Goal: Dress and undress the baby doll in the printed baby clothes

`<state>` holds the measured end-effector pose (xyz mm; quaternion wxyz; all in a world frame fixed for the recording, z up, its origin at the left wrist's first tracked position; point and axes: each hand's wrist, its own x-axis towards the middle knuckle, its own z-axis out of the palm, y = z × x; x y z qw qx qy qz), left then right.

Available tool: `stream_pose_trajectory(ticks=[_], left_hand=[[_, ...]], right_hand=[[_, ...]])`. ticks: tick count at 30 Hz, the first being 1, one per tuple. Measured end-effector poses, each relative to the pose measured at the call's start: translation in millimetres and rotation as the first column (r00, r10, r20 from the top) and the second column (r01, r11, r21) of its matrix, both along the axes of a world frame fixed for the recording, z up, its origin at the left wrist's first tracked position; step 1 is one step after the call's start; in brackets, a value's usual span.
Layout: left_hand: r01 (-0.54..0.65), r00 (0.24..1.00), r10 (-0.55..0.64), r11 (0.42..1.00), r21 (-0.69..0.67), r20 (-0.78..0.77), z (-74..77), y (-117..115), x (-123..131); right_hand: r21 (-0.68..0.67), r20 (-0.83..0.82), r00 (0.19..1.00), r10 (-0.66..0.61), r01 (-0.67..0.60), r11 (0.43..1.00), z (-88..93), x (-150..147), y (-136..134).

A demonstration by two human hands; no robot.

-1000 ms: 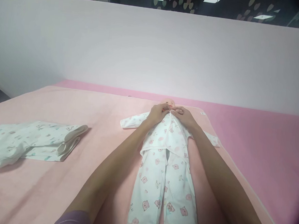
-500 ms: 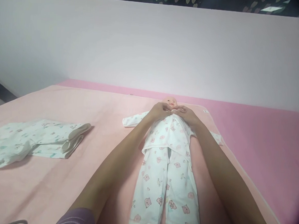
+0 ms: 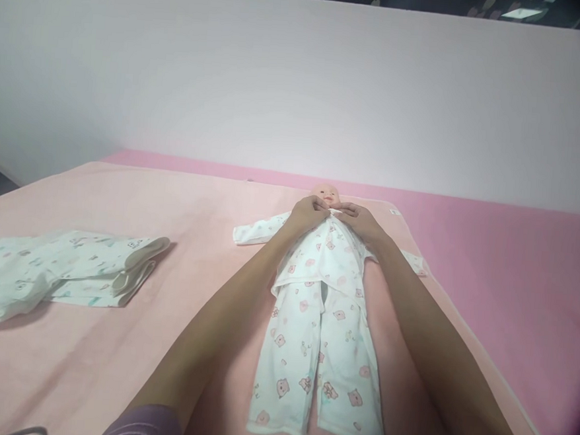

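Observation:
A doll [image 3: 326, 193] lies on its back, dressed in a white top [image 3: 320, 256] and white trousers [image 3: 287, 356], both printed with pink bears. Its sleeves stretch out to either side. At the neck of the top, just below the doll's chin, my left hand [image 3: 311, 212] pinches the collar fabric. My right hand [image 3: 359, 220] meets it there from the other side, its fingers also closed on the collar. The fingertips of both hands nearly touch, and the exact bit of cloth between them is too small to make out.
Folded white patterned clothes [image 3: 88, 266] lie at the left on the peach sheet [image 3: 196, 211]. The sheet covers part of a pink mat [image 3: 505, 272]. Behind rises a pale wall [image 3: 299, 85]. A dark curved cord [image 3: 29, 432] shows at the bottom left edge.
The whole view has shifted slightly, so everything sits a little further left and higher. Both hands stay at the collar, and the neckline looks flatter between the fingers.

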<state>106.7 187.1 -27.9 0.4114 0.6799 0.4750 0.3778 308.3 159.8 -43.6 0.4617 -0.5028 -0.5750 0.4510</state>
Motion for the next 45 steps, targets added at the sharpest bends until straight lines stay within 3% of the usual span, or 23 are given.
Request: stream_pose_trajectory(ticks=[4, 11, 13, 15, 17, 20, 25, 28, 31, 34, 37, 40, 42, 45], left_hand=[[-0.068, 0.997, 0.07, 0.993, 0.092, -0.017, -4.2, 1, 1], [-0.114, 0.993, 0.114, 0.992, 0.062, 0.007, -8.7, 4, 5], [-0.142, 0.99, 0.139, 0.986, 0.091, 0.033, -9.3, 1, 4], [-0.136, 0.991, 0.133, 0.979, 0.151, 0.034, -9.6, -6, -1], [-0.08, 0.997, 0.083, 0.97, 0.229, -0.003, -10.2, -15, -11], [0.05, 0.992, -0.009, 0.946, 0.322, -0.129, -11.4, -25, -27], [0.313, 0.861, -0.124, 0.893, 0.323, -0.492, -4.8, -21, -28], [0.318, 0.776, -0.063, 0.899, 0.303, -0.627, 6.3, -23, -21], [0.341, 0.736, -0.007, 0.868, 0.361, -0.677, 12.6, -45, -29], [0.368, 0.786, -0.039, 0.831, 0.417, -0.617, 6.4, -90, -54], [0.338, 0.844, -0.09, 0.855, 0.393, -0.529, -6.9, -148, -85], [0.299, 0.87, -0.102, 0.888, 0.35, -0.483, -20.1, -194, -110], [0.245, 0.885, -0.048, 0.893, 0.378, -0.462, -27.6, -208, -119], [0.074, 0.899, 0.123, 0.904, 0.421, -0.421, -35.3, -208, -121]], right_hand=[[0.016, -0.015, 0.999, -0.036, 0.036, 0.999, -2.7, -4, 1], [0.065, 0.076, 0.986, -0.147, 0.142, 0.988, -1.9, -10, 0], [0.109, 0.158, 0.96, -0.233, 0.217, 0.97, -1.8, -16, -3], [0.233, 0.229, 0.899, -0.374, 0.323, 0.917, -2.5, -23, -10], [0.395, 0.267, 0.833, -0.484, 0.364, 0.844, -3.0, -29, -22], [0.563, 0.328, 0.81, -0.486, 0.246, 0.789, -1.4, -29, -53], [0.558, 0.414, 0.811, -0.414, 0.133, 0.819, 3.8, -12, -116], [0.506, 0.48, 0.787, -0.386, 0.111, 0.855, 4.2, 2, -146], [0.477, 0.528, 0.762, -0.374, 0.099, 0.873, 2.9, 12, -173], [0.456, 0.552, 0.776, -0.304, 0.025, 0.89, 1.2, 9, -205], [0.425, 0.626, 0.75, -0.212, -0.101, 0.9, -0.3, -2, -232], [0.399, 0.702, 0.679, -0.214, -0.126, 0.908, -2.8, -12, -245], [0.396, 0.734, 0.636, -0.236, -0.119, 0.911, -6.2, -17, -246], [0.385, 0.754, 0.608, -0.247, -0.105, 0.917, -14.2, -20, -242]])
